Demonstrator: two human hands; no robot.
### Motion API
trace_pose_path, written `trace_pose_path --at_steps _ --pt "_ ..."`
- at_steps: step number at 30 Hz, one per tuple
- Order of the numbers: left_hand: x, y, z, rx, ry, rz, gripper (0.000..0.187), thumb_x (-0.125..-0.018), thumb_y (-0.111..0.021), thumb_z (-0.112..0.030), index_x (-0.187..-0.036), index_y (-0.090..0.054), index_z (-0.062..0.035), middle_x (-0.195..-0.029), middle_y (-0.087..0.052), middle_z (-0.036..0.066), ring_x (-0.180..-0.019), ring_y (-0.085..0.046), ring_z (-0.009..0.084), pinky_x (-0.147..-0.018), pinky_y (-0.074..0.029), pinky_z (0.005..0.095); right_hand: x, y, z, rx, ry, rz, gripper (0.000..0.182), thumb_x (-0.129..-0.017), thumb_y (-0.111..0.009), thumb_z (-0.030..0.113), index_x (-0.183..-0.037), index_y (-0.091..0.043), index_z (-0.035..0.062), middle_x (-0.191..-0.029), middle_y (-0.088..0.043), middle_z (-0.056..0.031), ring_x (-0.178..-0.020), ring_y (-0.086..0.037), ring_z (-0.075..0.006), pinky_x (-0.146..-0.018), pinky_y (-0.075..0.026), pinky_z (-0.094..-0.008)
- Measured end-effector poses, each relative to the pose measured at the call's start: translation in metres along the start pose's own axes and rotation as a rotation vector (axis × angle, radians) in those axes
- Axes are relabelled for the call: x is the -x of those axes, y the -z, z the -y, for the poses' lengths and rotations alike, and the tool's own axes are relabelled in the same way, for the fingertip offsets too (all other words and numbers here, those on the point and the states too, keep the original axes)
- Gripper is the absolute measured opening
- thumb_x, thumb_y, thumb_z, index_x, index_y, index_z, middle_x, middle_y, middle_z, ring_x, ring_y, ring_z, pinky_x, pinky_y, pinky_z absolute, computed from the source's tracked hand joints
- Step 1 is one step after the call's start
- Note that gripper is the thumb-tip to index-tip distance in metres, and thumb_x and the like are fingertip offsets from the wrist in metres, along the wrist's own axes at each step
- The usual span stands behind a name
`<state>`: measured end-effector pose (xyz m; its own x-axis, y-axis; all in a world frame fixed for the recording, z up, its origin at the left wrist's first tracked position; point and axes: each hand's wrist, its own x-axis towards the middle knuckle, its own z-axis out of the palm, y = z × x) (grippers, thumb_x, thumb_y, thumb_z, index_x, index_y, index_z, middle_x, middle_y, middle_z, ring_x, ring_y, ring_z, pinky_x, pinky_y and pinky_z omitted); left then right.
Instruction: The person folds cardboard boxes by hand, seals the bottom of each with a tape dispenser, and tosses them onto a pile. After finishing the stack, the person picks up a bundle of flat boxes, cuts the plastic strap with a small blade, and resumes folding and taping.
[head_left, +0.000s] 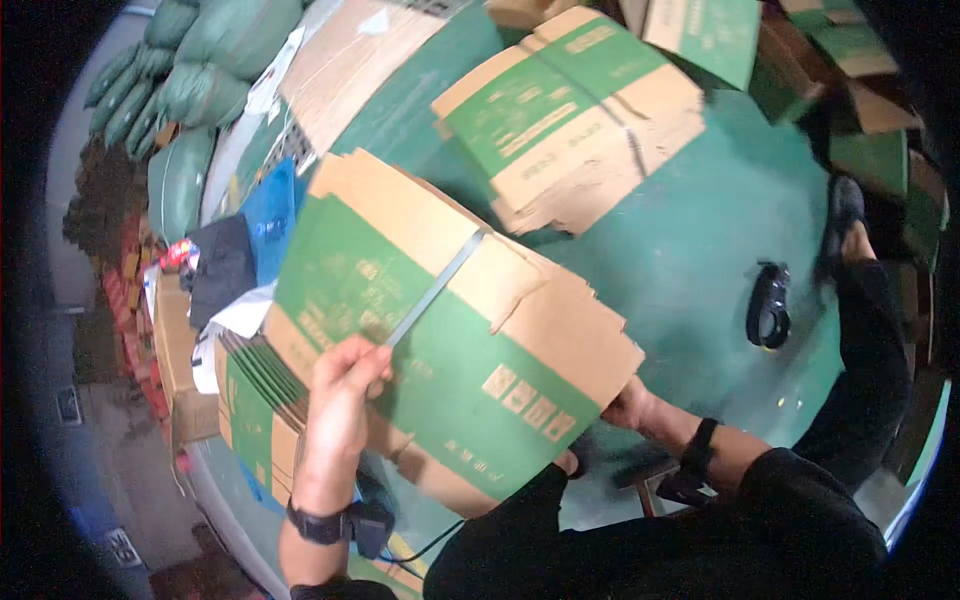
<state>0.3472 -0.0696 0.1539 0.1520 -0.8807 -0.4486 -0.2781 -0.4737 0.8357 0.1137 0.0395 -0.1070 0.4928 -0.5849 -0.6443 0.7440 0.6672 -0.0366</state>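
Note:
A bundle of flattened green-and-brown cardboard cartons (420, 350) lies tilted in front of my body. A grey strap (437, 288) runs across its top. My left hand (345, 385) is closed, with the strap pinched between thumb and fingers above the cardboard. At the bundle's right corner, my right hand (628, 403) grips the edge; its fingers are partly hidden beneath the cardboard. Beyond it, a second strapped carton bundle (570, 110) lies on the green floor.
Another carton stack (260, 410) stands at the lower left, near a blue sheet (272, 215). Stuffed green sacks (220, 50) are piled at upper left. A black roll-like object (768, 308) lies on the green floor (690, 250). More cartons (705, 40) are at upper right.

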Motion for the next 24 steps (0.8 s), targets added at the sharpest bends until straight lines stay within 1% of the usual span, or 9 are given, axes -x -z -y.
trace_pose_path --at_steps 2,5,9,12,18,20,21,23,24 --pt "0.038 -0.017 -0.035 0.006 -0.093 0.044 0.021 -0.077 -0.058 -0.01 -0.059 -0.047 -0.0094 -0.056 -0.04 -0.006 -0.05 -0.03 0.0035 -0.046 -0.021 0.0195 0.037 -0.018 0.019 -0.091 -0.017 0.118 0.037 -0.086 -0.043 0.036 -0.113 -0.051 0.0116 -0.118 -0.052 -0.004 -0.105 -0.05 -0.019 -0.09 -0.04 -0.0374" --pt "0.082 -0.049 -0.089 0.042 -0.37 -0.034 0.027 -0.077 -0.058 -0.009 -0.055 -0.043 -0.0107 -0.054 -0.03 -0.006 -0.047 -0.025 0.0031 -0.045 -0.019 0.0199 0.083 -0.032 0.045 -0.029 0.061 0.282 0.047 -0.088 -0.039 0.035 -0.126 -0.038 0.0079 -0.128 -0.041 -0.0085 -0.117 -0.04 -0.022 -0.098 -0.031 -0.0366" --pt "0.115 -0.075 -0.155 0.069 -0.474 0.041 0.028 -0.078 -0.059 -0.014 -0.056 -0.041 -0.012 -0.053 -0.03 -0.007 -0.046 -0.025 0.0038 -0.044 -0.02 0.0208 0.155 -0.037 0.086 -0.026 0.249 0.429 0.047 -0.089 -0.038 0.035 -0.127 -0.036 0.0078 -0.129 -0.04 -0.0086 -0.118 -0.039 -0.022 -0.099 -0.03 -0.0364" --pt "0.119 -0.113 -0.167 0.095 -0.369 0.181 0.023 -0.078 -0.061 -0.019 -0.061 -0.046 -0.0119 -0.053 -0.035 -0.007 -0.048 -0.03 0.005 -0.046 -0.024 0.021 0.196 -0.032 0.098 -0.081 0.373 0.503 0.048 -0.089 -0.037 0.035 -0.128 -0.034 0.0076 -0.13 -0.039 -0.0086 -0.118 -0.038 -0.022 -0.099 -0.03 -0.0363" --pt "0.15 -0.199 -0.17 -0.233 -0.317 0.332 0.013 -0.077 -0.062 -0.016 -0.07 -0.053 -0.0087 -0.066 -0.047 -0.005 -0.063 -0.041 0.0052 -0.058 -0.031 0.0193 0.256 -0.001 0.122 -0.172 0.508 0.561 0.048 -0.09 -0.036 0.034 -0.13 -0.031 0.0074 -0.131 -0.037 -0.0088 -0.119 -0.037 -0.022 -0.099 -0.029 -0.0361" --pt "0.148 -0.208 -0.171 -0.349 -0.26 0.372 0.009 -0.079 -0.058 -0.016 -0.077 -0.056 -0.0072 -0.078 -0.057 0.0 -0.078 -0.052 0.0099 -0.074 -0.039 0.026 0.265 0.009 0.122 -0.189 0.522 0.555 0.049 -0.09 -0.035 0.034 -0.13 -0.03 0.0073 -0.131 -0.037 -0.0088 -0.12 -0.036 -0.022 -0.1 -0.029 -0.036" --pt "0.149 -0.218 -0.172 -0.346 -0.262 0.36 0.009 -0.079 -0.058 -0.016 -0.077 -0.056 -0.0072 -0.078 -0.057 0.0 -0.078 -0.052 0.0099 -0.074 -0.039 0.026 0.268 0.013 0.122 -0.191 0.531 0.546 0.049 -0.09 -0.035 0.034 -0.131 -0.03 0.0073 -0.131 -0.036 -0.0088 -0.12 -0.036 -0.0219 -0.1 -0.029 -0.036" --pt "0.145 -0.232 -0.172 -0.397 -0.326 0.391 0.009 -0.078 -0.057 -0.015 -0.078 -0.055 -0.0057 -0.068 -0.047 -0.005 -0.062 -0.04 0.0047 -0.056 -0.03 0.0183 0.266 0.018 0.118 -0.2 0.537 0.508 0.049 -0.091 -0.034 0.034 -0.131 -0.029 0.0072 -0.132 -0.036 -0.0089 -0.12 -0.035 -0.0219 -0.1 -0.028 -0.0359" --pt "0.13 -0.226 -0.165 -0.393 -0.33 0.385 0.009 -0.078 -0.057 -0.015 -0.078 -0.055 -0.0057 -0.068 -0.047 -0.005 -0.062 -0.04 0.0047 -0.056 -0.03 0.0183 0.262 0.021 0.114 -0.205 0.553 0.475 0.049 -0.091 -0.034 0.034 -0.131 -0.028 0.0072 -0.132 -0.036 -0.0089 -0.12 -0.035 -0.0219 -0.1 -0.028 -0.0359"
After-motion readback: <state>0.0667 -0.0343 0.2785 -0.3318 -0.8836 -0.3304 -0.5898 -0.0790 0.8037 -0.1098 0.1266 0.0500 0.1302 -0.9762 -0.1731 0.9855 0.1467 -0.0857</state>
